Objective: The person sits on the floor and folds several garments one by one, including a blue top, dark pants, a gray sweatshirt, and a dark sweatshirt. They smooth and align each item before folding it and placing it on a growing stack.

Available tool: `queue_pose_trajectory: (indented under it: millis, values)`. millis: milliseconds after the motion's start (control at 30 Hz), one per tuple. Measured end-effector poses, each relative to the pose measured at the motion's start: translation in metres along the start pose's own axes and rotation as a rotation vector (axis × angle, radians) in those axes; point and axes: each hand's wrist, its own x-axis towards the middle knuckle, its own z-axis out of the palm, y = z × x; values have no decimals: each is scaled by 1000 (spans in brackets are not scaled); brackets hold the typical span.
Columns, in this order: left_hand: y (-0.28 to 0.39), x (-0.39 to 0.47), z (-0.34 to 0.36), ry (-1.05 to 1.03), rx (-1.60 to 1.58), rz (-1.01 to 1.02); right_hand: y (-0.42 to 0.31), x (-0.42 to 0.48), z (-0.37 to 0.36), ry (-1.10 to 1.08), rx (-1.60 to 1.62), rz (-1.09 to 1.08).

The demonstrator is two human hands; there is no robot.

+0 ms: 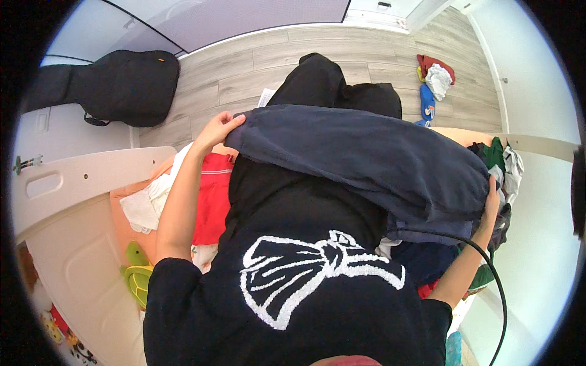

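Note:
A dark navy fabric garment [357,151] is stretched sideways across my lap, over black trousers. My left hand [224,126] pinches its narrow end between thumb and fingers. At the wide end on the right, my right hand [492,199] grips the edge, its fingers partly hidden by the cloth. Part of the garment hangs lower beside my body on the right. Red clothing [213,196] with white stripes and a white cloth [146,206] lie beside my left forearm. A pile of mixed clothes, with a dark green piece [494,153], lies by my right hand.
A black guitar case [132,87] lies at the upper left. Blue slippers [427,100] and crumpled red and white cloths [438,80] are on the wood-look floor. A pale bed rail [91,178] and a green plush turtle [137,277] are at left. A black cable [499,283] curves past my right arm.

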Motion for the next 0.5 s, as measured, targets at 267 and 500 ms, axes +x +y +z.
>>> queue_pose_trajectory:
  millis: [267, 500]
  values:
    - [11, -40, 13, 256, 71, 362, 8, 20, 3, 201, -318, -101]
    - [73, -112, 55, 486, 429, 690, 10, 21, 0, 127, -312, -153]
